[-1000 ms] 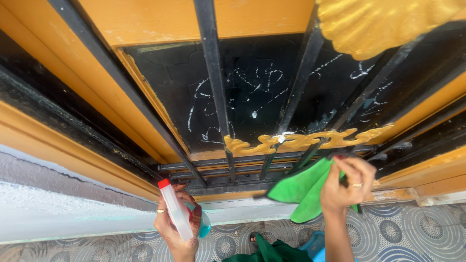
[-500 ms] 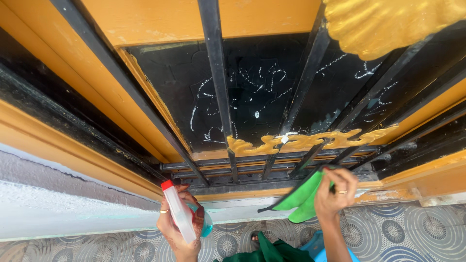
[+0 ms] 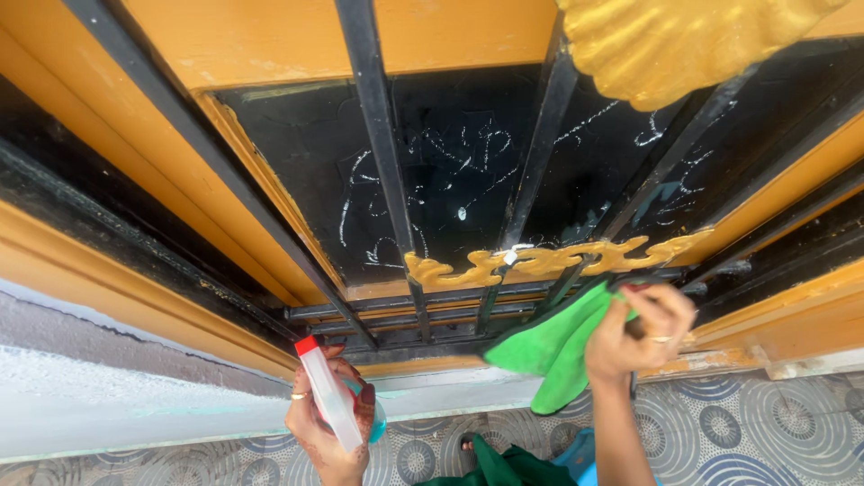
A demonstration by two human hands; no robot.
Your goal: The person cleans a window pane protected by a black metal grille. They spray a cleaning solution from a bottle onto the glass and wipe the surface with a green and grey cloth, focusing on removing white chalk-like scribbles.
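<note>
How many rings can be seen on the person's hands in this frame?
2. One gold ring is on the left hand, which holds the white spray bottle. The other ring is on the right hand, gripping the green cloth. Hidden fingers may carry more.

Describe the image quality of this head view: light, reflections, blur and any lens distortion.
Head view: even daylight, no hard shadows; the dark glass pane shows pale smears but no strong glare; the black bars fan outward from wide-angle distortion; the gold ornament at top is close and soft; the right hand with the green cloth is slightly blurred, the left hand with the spray bottle sharper.
</note>
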